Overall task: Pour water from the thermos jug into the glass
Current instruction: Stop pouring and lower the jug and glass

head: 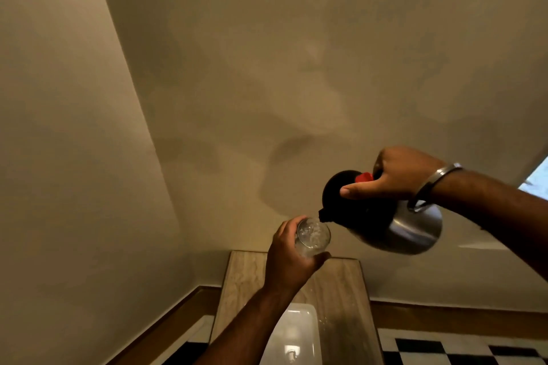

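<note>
Beige wall (267, 68), thermos jug (397, 222) tipped, spout toward glass (312, 235)

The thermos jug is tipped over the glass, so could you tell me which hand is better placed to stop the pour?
The right hand: it grips the thermos jug. The left hand only holds the glass.

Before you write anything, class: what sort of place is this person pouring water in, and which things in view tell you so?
Probably a room in a home, perhaps a dining or kitchen corner. Clues: a small wood-grain table against plain walls, a black-and-white chequered floor with wooden skirting, and a white tray on the table.
</note>
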Available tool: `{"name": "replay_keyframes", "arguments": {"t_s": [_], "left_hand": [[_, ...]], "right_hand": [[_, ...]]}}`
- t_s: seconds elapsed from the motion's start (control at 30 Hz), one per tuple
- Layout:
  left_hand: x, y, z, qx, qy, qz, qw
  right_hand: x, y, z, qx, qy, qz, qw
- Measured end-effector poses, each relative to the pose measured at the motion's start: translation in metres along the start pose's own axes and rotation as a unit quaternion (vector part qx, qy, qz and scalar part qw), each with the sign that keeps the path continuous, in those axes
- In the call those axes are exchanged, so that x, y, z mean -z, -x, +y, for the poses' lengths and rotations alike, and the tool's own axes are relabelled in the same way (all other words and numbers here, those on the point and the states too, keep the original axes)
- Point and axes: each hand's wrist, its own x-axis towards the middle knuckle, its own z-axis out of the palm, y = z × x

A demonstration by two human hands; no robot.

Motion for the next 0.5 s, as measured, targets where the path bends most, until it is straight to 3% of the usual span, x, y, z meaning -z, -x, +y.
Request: {"name": "replay_keyframes", "arguments": {"t_s": [0.13,0.33,0.4,0.5], "left_hand": [[-0.006,-0.005,-0.013,0.026,-0.002,-0.003,1.000],[-0.019,-0.008,-0.051,0.071,0.000,-0.045,0.996],[-0.021,-0.006,-0.068,0.091,-0.004,-0.062,0.994],[-0.023,0.002,-0.101,0.101,-0.037,-0.081,0.991]], "right_hand": [[-0.041,0.001,0.031,-0.124,-0.181,0.031,0.975],[-0.144,0.011,0.068,-0.276,-0.393,0.037,0.876],[-0.177,0.015,0.071,-0.314,-0.436,0.045,0.842],[-0.223,0.023,0.071,-0.331,-0.453,0.036,0.827]]}}
